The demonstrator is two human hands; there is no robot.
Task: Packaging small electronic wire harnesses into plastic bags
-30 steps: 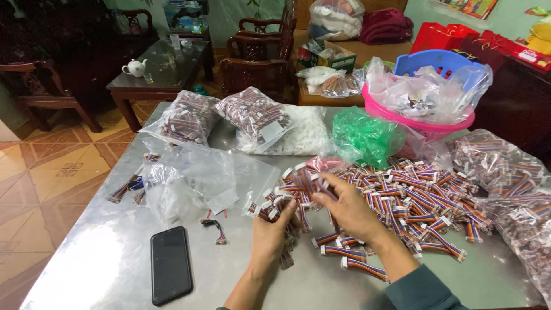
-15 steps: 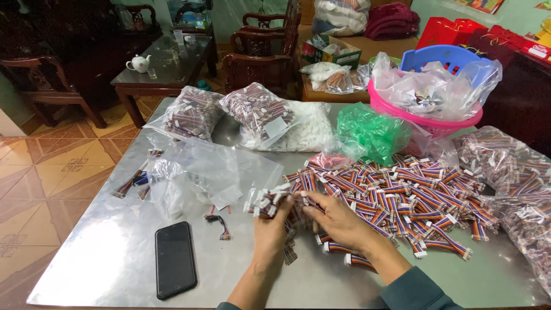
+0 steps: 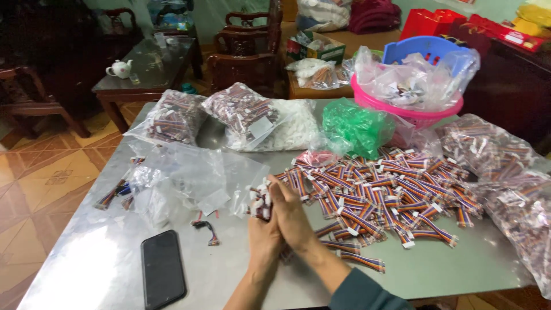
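Low in the middle of the frame, the left hand (image 3: 263,229) and the right hand (image 3: 291,213) were pressed together, palms closed around a small bundle of short ribbon cables (image 3: 260,201) whose white connector ends stuck up above the fingertips. Both hands were shut tight on that bundle, the right one lying against the left. Just to the right of them, across the centre and right of the metal table (image 3: 86,270), lay a broad heap of loose multicoloured cables (image 3: 384,192), touching one another in a loose spread. To the left of the hands sat crumpled clear plastic bags (image 3: 189,175), and below those a black phone (image 3: 163,275) lay flat near the lower left edge. A single small cable (image 3: 206,228) lay apart between the phone and the hands. Further up the frame stood filled bags of cables (image 3: 238,109), a green plastic bag (image 3: 356,127) and a pink basin (image 3: 422,112) stuffed with clear bags. At the far right more filled bags (image 3: 505,166) were piled.
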